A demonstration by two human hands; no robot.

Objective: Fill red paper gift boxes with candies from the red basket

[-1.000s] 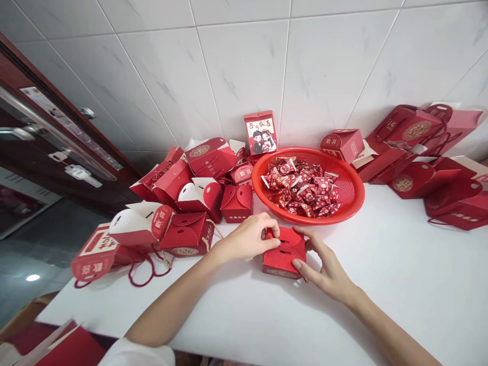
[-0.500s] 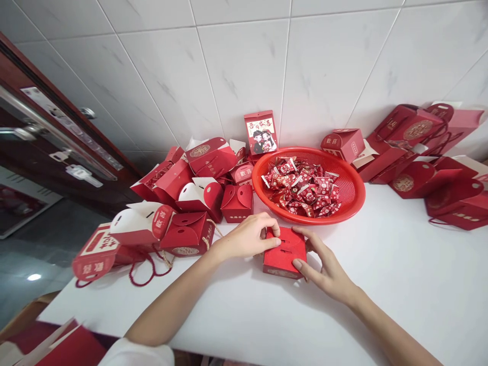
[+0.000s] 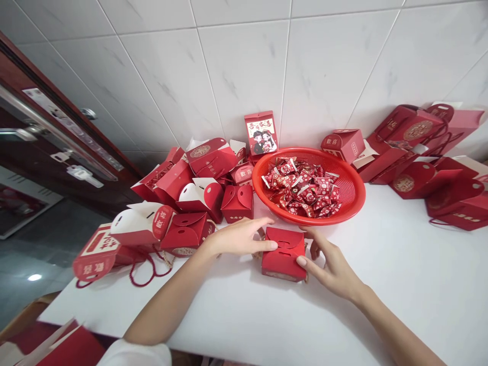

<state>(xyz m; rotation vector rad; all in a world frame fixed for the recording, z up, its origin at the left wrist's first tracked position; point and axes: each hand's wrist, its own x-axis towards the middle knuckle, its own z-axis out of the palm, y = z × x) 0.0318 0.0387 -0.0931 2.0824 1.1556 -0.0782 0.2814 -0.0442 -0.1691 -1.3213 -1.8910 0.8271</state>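
Gray-white wall tiles stand behind a white counter. Between its front and back edges sits a small red box, just in front of a red basket full of candy. The left hand is open, thumb on the box's top. The right hand curves loosely open around its right side, thumb touching it.

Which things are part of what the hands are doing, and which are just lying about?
Seem part of it:
- small red box, touched by the left hand and right hand
- perhaps the wrapped sweets in the red basket

Seem just lying about:
- cartoon-couple box by the wall
- keys at the door
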